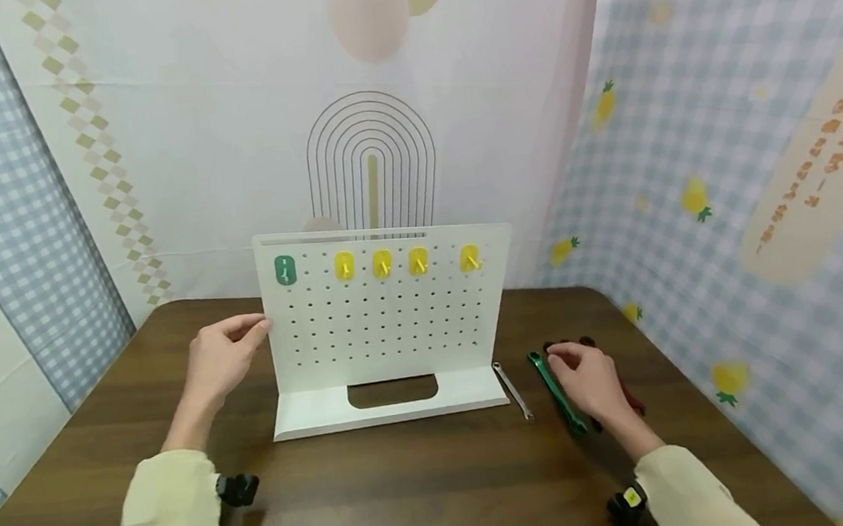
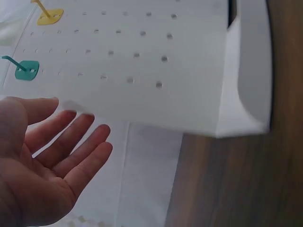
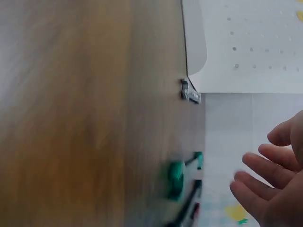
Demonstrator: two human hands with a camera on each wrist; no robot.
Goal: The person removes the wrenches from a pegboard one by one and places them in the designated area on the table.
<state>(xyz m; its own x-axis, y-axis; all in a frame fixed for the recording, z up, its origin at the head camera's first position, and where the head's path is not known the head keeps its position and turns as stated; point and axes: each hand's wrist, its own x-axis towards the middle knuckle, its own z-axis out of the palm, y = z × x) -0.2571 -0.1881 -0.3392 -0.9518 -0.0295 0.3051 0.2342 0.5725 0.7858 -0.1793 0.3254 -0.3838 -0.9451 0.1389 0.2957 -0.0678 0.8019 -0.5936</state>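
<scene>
A white pegboard stand (image 1: 382, 325) stands upright on the table, carrying one green hook (image 1: 285, 270) and several yellow hooks (image 1: 382, 264) along its top row. My left hand (image 1: 222, 355) is at the board's left edge, its fingertips touching or nearly touching it; the left wrist view shows its fingers spread and loose. Over the tools at the right hovers my right hand (image 1: 585, 378), fingers relaxed, holding nothing. Below it lie a green wrench (image 1: 557, 393) and darker tools, partly hidden. A small silver wrench (image 1: 512, 390) lies beside the stand's base.
The brown wooden table (image 1: 412, 498) extends in front of the stand. A pale patterned cloth (image 1: 231, 146) hangs behind, with a checked cloth (image 1: 682, 148) along the right side. A red tool end (image 1: 635, 401) shows past the right hand.
</scene>
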